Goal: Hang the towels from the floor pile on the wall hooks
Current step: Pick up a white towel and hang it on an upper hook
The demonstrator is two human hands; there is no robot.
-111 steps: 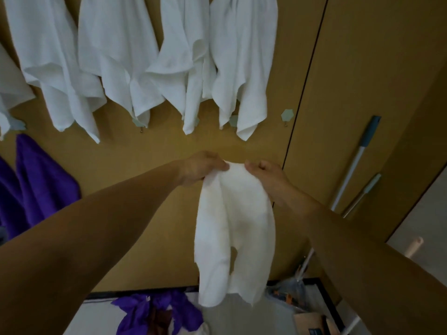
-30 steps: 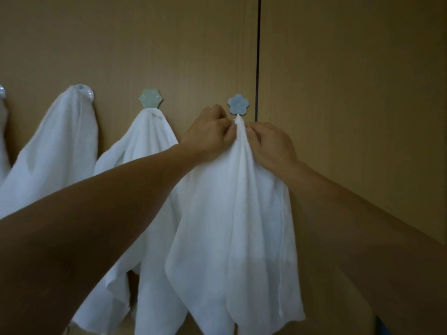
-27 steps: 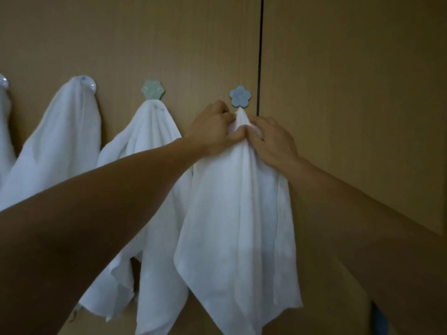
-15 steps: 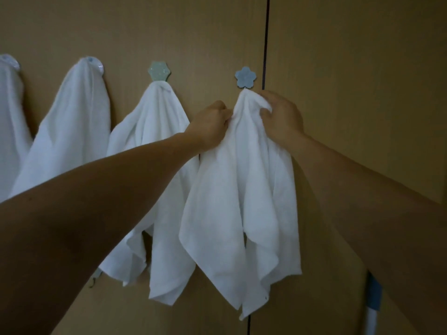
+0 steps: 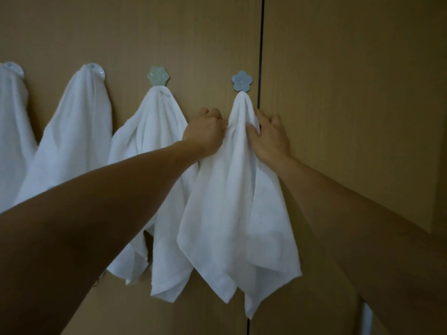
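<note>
A white towel (image 5: 238, 213) hangs from the blue flower-shaped hook (image 5: 242, 80) on the wooden wall, its top bunched just under the hook. My left hand (image 5: 205, 134) grips the towel's left edge a little below the hook. My right hand (image 5: 269, 137) holds the right side of the bunched top, fingers curled into the cloth and resting against the wall. The floor pile is out of view.
Three more white towels hang to the left: one (image 5: 154, 165) under a green hexagonal hook (image 5: 158, 76), one (image 5: 72, 139) over a round hook (image 5: 96, 70), one (image 5: 11, 131) at the frame's left edge. A dark vertical panel seam (image 5: 260, 44) runs beside the blue hook.
The towel went from held low in front of the wall up onto the blue hook. In the last half second both hands slid down a little from its top.
</note>
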